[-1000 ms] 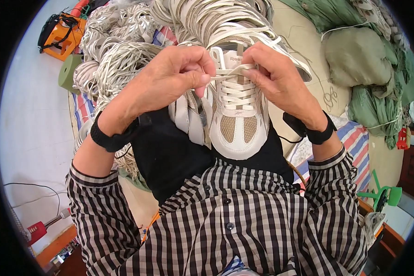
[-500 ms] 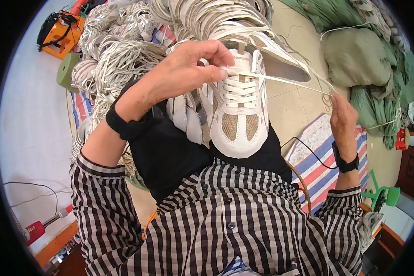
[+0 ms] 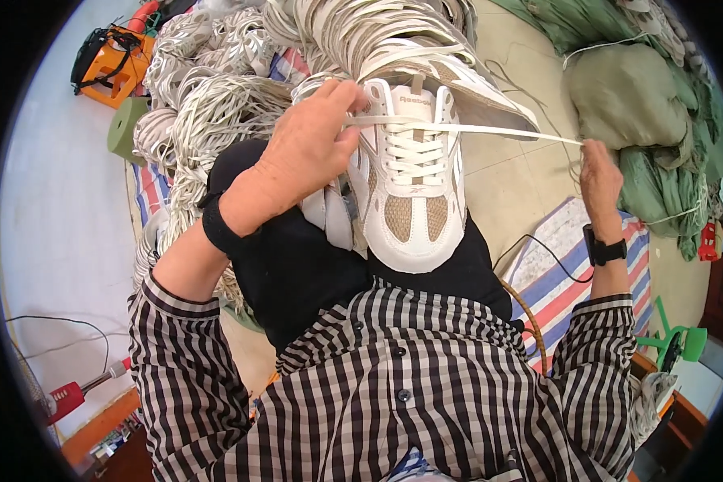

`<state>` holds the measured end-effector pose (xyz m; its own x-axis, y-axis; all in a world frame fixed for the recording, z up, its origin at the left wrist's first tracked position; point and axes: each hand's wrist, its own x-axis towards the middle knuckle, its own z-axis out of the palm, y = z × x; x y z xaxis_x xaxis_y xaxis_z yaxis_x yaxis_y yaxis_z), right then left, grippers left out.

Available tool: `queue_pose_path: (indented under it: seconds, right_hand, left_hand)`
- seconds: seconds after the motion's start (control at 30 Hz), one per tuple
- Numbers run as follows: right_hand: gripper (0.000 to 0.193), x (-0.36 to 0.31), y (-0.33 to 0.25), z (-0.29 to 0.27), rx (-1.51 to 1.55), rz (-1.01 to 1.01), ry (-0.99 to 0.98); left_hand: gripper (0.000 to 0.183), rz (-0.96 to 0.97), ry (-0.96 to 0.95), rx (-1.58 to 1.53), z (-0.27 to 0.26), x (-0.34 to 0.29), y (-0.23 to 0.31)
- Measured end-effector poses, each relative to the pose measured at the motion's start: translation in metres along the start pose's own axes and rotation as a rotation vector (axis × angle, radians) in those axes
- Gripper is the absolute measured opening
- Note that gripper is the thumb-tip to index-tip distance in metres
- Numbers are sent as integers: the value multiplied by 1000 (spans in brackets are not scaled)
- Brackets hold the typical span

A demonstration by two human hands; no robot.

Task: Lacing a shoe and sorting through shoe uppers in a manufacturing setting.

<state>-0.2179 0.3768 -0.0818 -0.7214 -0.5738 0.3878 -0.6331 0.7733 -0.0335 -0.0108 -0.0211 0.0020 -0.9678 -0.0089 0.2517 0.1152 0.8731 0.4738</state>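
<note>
In the head view, we are looking down at a white-and-tan shoe (image 3: 416, 193), which is sitting over our black trousers (image 3: 297, 269), between our two hands. Its toe is pointing back toward us, its tongue (image 3: 414, 107) is standing at the far end, and its long axis is running almost straight out from our body. A pale flat lace (image 3: 498, 132) is stretching across the shoe above the crossed rows, cutting that axis nearly at right angles and sloping slightly down to the right. Our right hand (image 3: 601, 183) is pinching the lace between closed fingertips, well apart from the shoe. Our left hand (image 3: 304, 145) is resting by the shoe's left eyelet side, thumb and fingers partly curled; the fingers are hiding the spot, so we cannot tell whether they are gripping the lace or the shoe's edge. Beyond the tongue, stacked shoe uppers (image 3: 394, 28) are fanning out; to the left, a bundle of laces (image 3: 221, 108) is spreading. On the right, a striped sheet (image 3: 569, 277) is lying on the floor.
</note>
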Motion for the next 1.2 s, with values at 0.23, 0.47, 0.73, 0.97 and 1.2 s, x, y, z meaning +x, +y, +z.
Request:
queue_pose_path:
  seconds: [0.23, 0.47, 0.73, 0.97, 1.2]
  right_hand:
    - [7, 6, 0, -13, -173, -32, -27]
    - [12, -38, 48, -7, 156, 183, -45]
    - [16, -80, 107, -8, 172, 242, -54]
    - [18, -114, 118, -15, 145, 377, -80]
    - [20, -143, 132, 0, 215, 444, -14]
  left_hand:
    - [11, -90, -198, -127, -24, 4, -5]
    - [15, -139, -237, -13, -79, -1, -2]
    - [8, 174, -82, 432, -90, -22, -49]
    - [8, -117, -126, 778, -152, -73, -123]
    - [16, -435, -207, 858, -190, -141, -168]
